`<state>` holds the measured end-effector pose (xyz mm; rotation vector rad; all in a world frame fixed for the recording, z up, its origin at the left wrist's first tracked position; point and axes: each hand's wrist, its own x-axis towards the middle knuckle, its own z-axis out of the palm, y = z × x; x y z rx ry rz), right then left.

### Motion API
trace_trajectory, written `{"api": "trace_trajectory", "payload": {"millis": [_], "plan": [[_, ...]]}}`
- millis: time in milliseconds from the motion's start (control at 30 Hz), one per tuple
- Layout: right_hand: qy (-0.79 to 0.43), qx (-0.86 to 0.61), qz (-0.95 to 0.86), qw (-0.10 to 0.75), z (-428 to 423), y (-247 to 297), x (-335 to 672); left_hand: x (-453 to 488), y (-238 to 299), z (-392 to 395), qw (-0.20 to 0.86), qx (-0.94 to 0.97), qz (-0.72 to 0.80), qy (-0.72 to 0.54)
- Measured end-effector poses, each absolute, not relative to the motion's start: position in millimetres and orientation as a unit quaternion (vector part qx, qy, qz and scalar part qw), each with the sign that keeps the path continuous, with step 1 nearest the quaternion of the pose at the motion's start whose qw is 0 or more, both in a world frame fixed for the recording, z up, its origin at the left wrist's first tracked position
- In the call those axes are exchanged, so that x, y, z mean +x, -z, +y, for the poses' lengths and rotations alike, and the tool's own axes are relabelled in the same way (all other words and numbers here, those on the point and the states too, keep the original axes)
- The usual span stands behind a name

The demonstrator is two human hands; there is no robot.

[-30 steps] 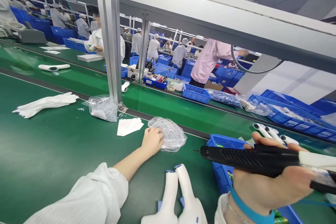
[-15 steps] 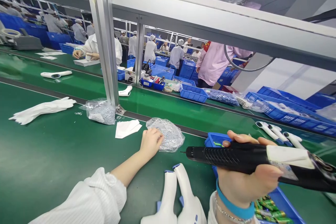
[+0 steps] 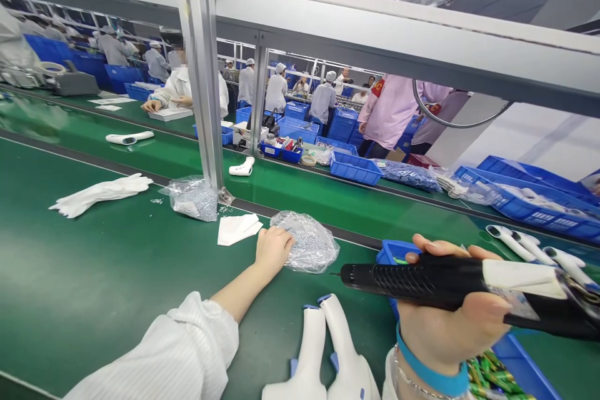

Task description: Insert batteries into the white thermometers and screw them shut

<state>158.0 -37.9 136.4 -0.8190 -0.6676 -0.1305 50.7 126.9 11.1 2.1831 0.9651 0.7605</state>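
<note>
My right hand (image 3: 445,325) grips a black electric screwdriver (image 3: 417,284), its thin bit pointing left. My left hand (image 3: 274,249) has curled fingers at a clear plastic bag (image 3: 312,250) of small metal screws; the fingertips are partly hidden, so I cannot make out what they pinch. Between my arms lie two white gun-shaped housings (image 3: 314,350) with blue parts, side by side. Behind my right hand stands a blue bin (image 3: 529,365) with green and yellow batteries.
A white glove (image 3: 103,194), another screw bag (image 3: 192,200) and folded white paper (image 3: 238,229) lie left of my hand. Gun-shaped pieces (image 3: 242,166) ride the green belt (image 3: 290,181) beyond. A metal post (image 3: 201,87) rises at the bench edge. Co-workers sit and stand across the line.
The view has swung slightly left, shifting everything rightward in the picture. Pieces on the belt have moved a little further right. My left hand stays at the bag; the right still holds the screwdriver.
</note>
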Motion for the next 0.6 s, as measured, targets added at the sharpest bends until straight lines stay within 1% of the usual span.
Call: {"api": "trace_trajectory", "payload": {"millis": [67,167,300,367,467,600], "plan": [[0.065,-0.393,-0.314,0.862,-38.7,-135.6,160.2,51.3,-15.1,121.9,0.373,0.799,0.356,-0.311],[0.082,-0.376,-0.327,0.863,-41.2,-134.3,165.9,55.6,-19.7,103.9,0.494,0.737,0.326,-0.328],[0.121,-0.337,-0.366,0.859,-46.5,-137.3,166.6,62.0,-21.9,73.5,0.668,0.605,0.311,-0.303],[0.128,-0.335,-0.363,0.86,-49.3,-140.0,162.3,63.4,-23.8,62.8,0.737,0.529,0.314,-0.28],[0.094,-0.336,-0.358,0.866,-52.6,-141.8,155.1,63.5,-29.8,54.0,0.811,0.424,0.32,-0.246],[0.072,-0.329,-0.377,0.863,-54.0,-140.3,150.9,62.1,-39.1,49.2,0.866,0.32,0.319,-0.216]]}}
